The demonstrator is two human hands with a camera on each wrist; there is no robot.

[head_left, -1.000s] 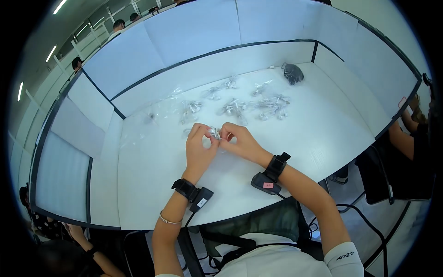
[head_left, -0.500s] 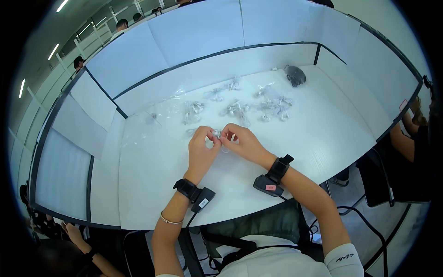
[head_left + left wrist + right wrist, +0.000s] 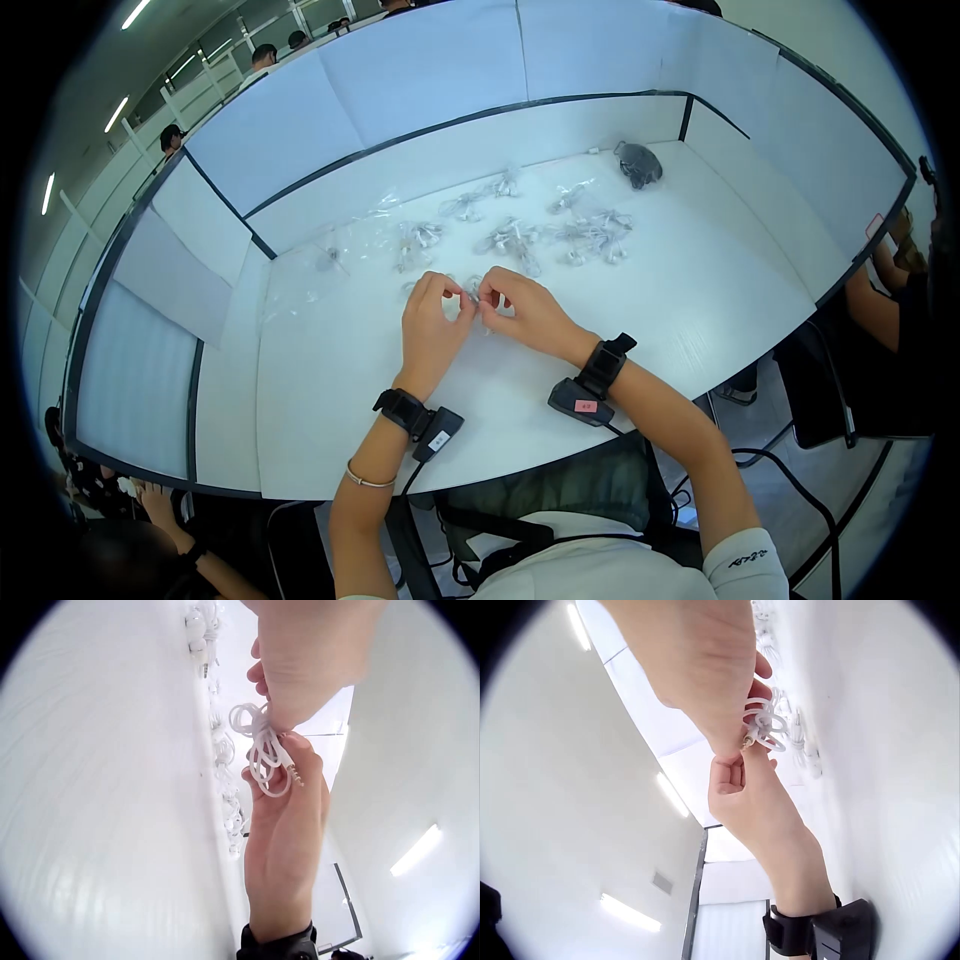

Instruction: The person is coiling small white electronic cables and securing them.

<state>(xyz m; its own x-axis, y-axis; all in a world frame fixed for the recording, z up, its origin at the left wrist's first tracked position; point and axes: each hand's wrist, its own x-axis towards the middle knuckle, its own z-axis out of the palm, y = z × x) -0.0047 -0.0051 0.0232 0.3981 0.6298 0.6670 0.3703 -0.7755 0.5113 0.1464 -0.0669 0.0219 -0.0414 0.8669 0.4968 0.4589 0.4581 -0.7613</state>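
Note:
A coiled bundle of white earphone cable [image 3: 262,750] with a metal plug [image 3: 295,775] is held between my two hands, over the table's middle. My left hand [image 3: 432,325] pinches it between thumb and fingers from the left. From the right, the curled fingers and thumb of my right hand [image 3: 530,312] pinch the same bundle. The fingertips of both hands almost meet at the cable, and they hide part of its coils in the head view. Thin white loops [image 3: 769,724] stick out beside the fingers in the right wrist view.
Several clear-bagged bundles of white earphones [image 3: 510,238] lie across the table [image 3: 640,320] beyond my hands. Clear plastic bags [image 3: 325,258] are at the left. A dark grey pouch [image 3: 638,166] sits at the back right. White partition walls [image 3: 430,150] enclose the table's back and sides.
Both hands stay at nearly the same spot with the cable bundle between them. The left fingers have shifted slightly left, and less of the cable shows in the head view.

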